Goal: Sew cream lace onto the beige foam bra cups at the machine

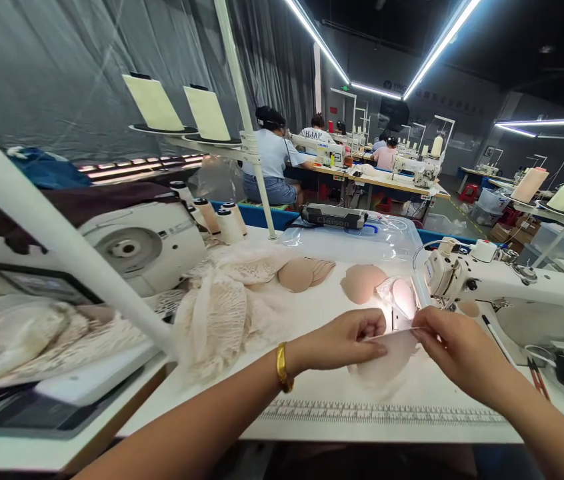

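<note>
A thin beige fabric piece [387,363] is stretched between my hands above the white tabletop, in front of the lit needle area. My left hand [339,341], with a gold bracelet at the wrist, pinches its left edge between thumb and curled fingers. On the other side my right hand [462,350] grips the upper right edge with its fingertips. Just beyond lie a beige bra cup [362,283] and a small piece with patterned trim [402,291]. A stack of beige cups [296,275] rests further left, beside cream lace [217,313].
A white sewing machine [517,277] stands at the right, with red-handled snips [537,380] near it. A measuring tape [372,412] runs along the front edge. At left are another machine [137,240] and a slanting white pole [62,233]. Co-workers sit further back.
</note>
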Motion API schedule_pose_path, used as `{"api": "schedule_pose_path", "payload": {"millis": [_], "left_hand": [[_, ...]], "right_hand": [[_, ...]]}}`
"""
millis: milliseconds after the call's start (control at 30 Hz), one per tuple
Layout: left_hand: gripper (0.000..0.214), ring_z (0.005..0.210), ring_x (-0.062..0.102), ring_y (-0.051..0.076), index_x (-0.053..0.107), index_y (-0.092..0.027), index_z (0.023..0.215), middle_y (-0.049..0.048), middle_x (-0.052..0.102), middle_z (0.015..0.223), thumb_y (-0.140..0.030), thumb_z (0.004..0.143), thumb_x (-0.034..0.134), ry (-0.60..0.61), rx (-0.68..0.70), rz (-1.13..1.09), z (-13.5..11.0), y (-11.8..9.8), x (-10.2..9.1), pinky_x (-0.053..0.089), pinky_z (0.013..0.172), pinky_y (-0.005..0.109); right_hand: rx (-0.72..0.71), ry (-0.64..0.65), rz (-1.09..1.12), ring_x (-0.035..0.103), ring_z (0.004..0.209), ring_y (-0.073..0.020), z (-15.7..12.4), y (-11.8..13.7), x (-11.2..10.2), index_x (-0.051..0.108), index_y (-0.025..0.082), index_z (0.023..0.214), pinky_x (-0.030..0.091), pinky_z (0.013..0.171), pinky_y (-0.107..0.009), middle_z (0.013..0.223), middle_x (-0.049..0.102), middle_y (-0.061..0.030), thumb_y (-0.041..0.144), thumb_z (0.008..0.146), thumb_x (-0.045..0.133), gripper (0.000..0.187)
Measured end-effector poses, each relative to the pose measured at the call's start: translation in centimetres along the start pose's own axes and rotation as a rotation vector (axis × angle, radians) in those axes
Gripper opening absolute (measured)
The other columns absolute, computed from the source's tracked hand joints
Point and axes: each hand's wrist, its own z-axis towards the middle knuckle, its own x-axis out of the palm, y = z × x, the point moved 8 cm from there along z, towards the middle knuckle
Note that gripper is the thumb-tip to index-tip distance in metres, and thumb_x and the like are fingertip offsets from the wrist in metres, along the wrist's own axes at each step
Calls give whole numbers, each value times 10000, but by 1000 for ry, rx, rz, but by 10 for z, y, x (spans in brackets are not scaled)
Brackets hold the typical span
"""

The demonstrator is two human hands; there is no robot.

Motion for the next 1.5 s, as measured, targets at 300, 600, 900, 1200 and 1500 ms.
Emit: {"api": "schedule_pose_path", "payload": {"millis": [300,600,900,1200,1500], "left_hand": [[103,668,513,186,557,-205,809,19,623,765,-147,890,586,-61,443,1206,-4,10,5,349,621,321],[151,658,521,205,553,-188,773,48,605,764,-86,880,582,60,508,1259,48,32,53,389,623,348],[131,816,559,201,560,-186,811,37,629,868,-183,942,558,-79,454,1122,44,35,43,425,859,367],[149,730,489,193,606,-182,834,18,570,791,-184,955,519,-136,478,1201,45,37,50,365,864,390],[224,644,386,165,642,-184,852,1,537,725,-117,955,455,-212,572,1187,40,31,50,335,846,367]], "right_hand": [[27,-74,-35,623,866,-215,-10,-69,82,708,296,971,501,792,-346,986,707,-32,259,1000,454,259],[-136,101,60,663,1000,-216,-12,-114,88,712,303,1056,529,861,-335,1059,738,-12,259,1037,448,269],[-260,102,-186,572,965,-220,-26,-112,81,671,328,1229,487,830,-351,1073,684,-44,72,984,446,420],[-320,102,-137,534,900,-194,-29,-109,74,654,303,1212,462,765,-301,1009,622,-25,59,968,510,374],[-330,83,-110,529,865,-193,-29,-107,71,660,274,1179,448,727,-304,967,634,-36,50,969,503,345]]}}
